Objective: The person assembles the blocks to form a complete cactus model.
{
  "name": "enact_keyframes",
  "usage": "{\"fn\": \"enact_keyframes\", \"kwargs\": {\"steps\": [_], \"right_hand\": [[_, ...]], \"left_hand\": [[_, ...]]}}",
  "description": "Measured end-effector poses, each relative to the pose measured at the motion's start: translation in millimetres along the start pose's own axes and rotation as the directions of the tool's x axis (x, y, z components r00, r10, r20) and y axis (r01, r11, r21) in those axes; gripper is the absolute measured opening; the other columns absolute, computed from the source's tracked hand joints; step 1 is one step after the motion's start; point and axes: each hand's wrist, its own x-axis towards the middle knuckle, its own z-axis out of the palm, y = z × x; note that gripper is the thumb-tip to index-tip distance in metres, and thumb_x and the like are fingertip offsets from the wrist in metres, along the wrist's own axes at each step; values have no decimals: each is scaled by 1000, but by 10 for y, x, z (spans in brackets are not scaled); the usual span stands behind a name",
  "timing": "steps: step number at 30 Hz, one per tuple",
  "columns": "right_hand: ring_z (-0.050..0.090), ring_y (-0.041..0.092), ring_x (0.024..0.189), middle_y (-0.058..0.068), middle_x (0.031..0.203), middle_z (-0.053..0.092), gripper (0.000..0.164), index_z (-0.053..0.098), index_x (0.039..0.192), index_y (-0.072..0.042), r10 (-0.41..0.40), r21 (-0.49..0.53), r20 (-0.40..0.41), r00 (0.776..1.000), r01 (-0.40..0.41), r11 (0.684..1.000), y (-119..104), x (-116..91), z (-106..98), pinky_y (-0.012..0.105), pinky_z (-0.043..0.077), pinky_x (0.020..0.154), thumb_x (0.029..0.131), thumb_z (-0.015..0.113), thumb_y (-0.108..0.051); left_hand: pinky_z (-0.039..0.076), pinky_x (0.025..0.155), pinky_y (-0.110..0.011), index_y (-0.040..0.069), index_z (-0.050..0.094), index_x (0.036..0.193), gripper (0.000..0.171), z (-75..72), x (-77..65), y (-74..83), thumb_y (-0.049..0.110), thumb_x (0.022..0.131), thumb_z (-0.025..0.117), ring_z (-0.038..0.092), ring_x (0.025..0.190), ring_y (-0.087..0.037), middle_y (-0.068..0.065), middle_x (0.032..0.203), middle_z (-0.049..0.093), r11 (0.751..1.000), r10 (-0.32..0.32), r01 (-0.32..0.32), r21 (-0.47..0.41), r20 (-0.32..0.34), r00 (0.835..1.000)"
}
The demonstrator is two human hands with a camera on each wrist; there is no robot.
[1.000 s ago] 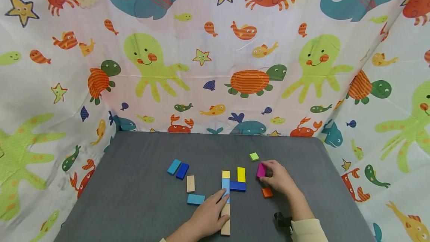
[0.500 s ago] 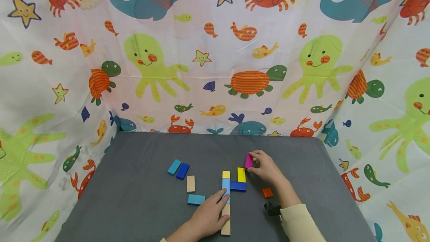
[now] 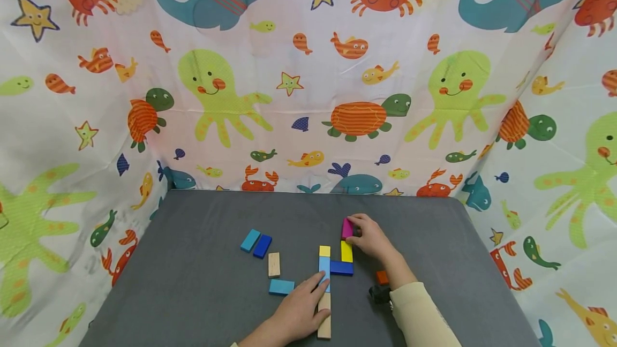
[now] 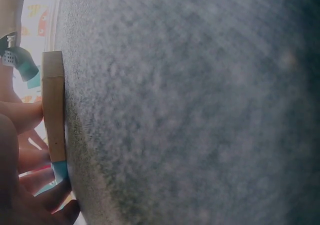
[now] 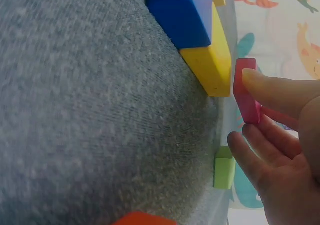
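Between thumb and fingers, my right hand [image 3: 372, 237] pinches a magenta block [image 3: 347, 228] at the far end of the yellow block [image 3: 346, 251]. In the right wrist view a small gap shows between the magenta block [image 5: 245, 92] and the yellow block [image 5: 212, 65]. A dark blue block [image 3: 341, 268] lies crosswise at the yellow one's near end. My left hand [image 3: 303, 304] rests with extended fingers on a column of blocks, touching the light blue block [image 3: 324, 265] and the wooden blocks [image 3: 324, 331]. A small yellow block [image 3: 324, 251] tops that column.
Left on the grey table [image 3: 202, 261] lie a turquoise block [image 3: 250, 240], a dark blue block [image 3: 262, 246], a wooden block [image 3: 273, 265] and a light blue block [image 3: 281, 286]. An orange block [image 3: 382, 277] lies by the right forearm. The right wrist view shows a green block [image 5: 224, 170].
My right hand has carried the magenta block left, from above the orange block to the yellow block's far end. The green block is now hidden in the head view. My left hand stays put.
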Motion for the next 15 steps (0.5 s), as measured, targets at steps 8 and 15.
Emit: {"fn": "enact_keyframes", "kwargs": {"steps": [8,15], "right_hand": [[61,31,117,12,144,53,61,58,143,-8,6,-32,29,1000,-5,999,41,46,68,48,54,99,86,81,-13],[61,31,119,11,145,54,59,58,143,-11,-6,-47,54,998,9,999,60,64,76,48,53,100,88,80,-15]], "left_hand": [[43,113,-45,23,39,157,67,-3,-2,2,53,99,58,41,146,-20,2,165,31,1000,-10,10,7,11,1000],[43,112,-46,22,40,156,67,-2,-13,-7,53,99,57,43,145,-21,0,165,32,1000,1,-1,14,-1,1000]]}}
